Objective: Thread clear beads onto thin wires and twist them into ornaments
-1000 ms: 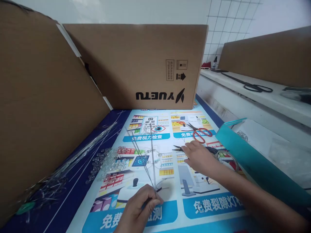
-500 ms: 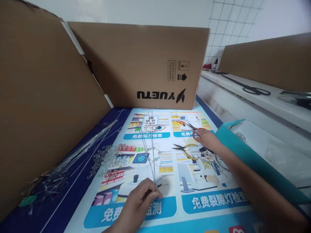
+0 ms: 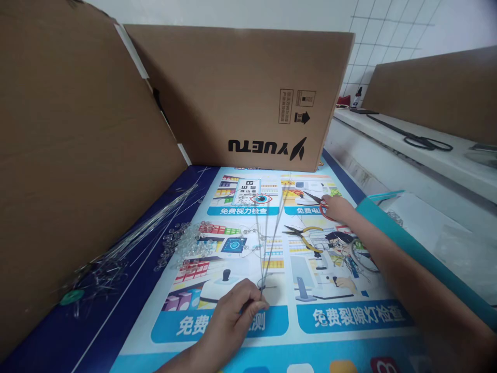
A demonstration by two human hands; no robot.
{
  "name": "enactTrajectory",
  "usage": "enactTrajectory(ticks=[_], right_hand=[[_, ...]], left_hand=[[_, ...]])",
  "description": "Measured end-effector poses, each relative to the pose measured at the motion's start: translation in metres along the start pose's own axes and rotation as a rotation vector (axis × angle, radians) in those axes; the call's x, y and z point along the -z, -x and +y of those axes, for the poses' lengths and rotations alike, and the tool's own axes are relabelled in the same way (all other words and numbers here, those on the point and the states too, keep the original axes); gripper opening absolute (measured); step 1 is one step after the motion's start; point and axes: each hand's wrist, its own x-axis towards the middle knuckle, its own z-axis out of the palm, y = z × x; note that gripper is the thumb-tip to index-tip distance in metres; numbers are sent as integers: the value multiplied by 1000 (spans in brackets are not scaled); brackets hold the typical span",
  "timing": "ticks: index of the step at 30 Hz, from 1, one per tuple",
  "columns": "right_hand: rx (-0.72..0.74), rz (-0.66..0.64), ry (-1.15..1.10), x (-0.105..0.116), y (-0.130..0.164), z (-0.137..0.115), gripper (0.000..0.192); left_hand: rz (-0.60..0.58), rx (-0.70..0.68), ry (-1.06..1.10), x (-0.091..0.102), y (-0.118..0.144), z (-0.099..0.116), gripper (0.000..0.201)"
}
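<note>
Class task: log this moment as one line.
left hand: pinching thin wires | right hand: on red-handled scissors | pliers: untouched

Two bare forearms — no sleeves, gloves, rings or watch on left hand (image 3: 233, 313) or right hand (image 3: 337, 207).

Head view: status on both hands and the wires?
Left hand pinches thin wires, fanned upward. Right hand on red-handled scissors. Yellow-handled pliers lie just short of it, untouched.

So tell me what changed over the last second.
The right hand left the yellow-handled pliers and reached forward onto the red-handled scissors; whether it grips them is unclear. The left hand went on pinching the thin wires. The clear beads stayed put.
</note>
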Motion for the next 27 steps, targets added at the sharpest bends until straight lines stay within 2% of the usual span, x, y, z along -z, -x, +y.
enactTrajectory(ticks=[3,6,10,11,13,16,18,21,24,27], right_hand=[[-6,130,-125,12,6,0,48],[7,242,-284,25,16,-5,48],[47,261,-509,36,46,-25,50],[73,241,-586,38,58,-32,50],[132,71,-958,40,84,-47,49],[193,-199,-1117,44,127,-63,39],[281,-355,-1097,46,151,-69,30],[394,-488,-982,49,175,-70,21],[464,-542,-914,52,186,-70,18],[533,-529,-825,54,190,-69,17]], left_hand=[[-5,-5,-2,-1,1,1,14],[-33,26,-29,-2,-1,1,14],[-40,74,-22,-4,-3,4,16],[-44,92,-5,-4,-4,6,16],[-53,146,58,-4,-5,9,17],[-77,256,217,-6,-6,12,16],[-99,325,345,-8,-7,12,17],[-159,399,532,-11,-10,12,19],[-217,448,666,-16,-17,13,23],[-244,472,734,-21,-25,15,27]])
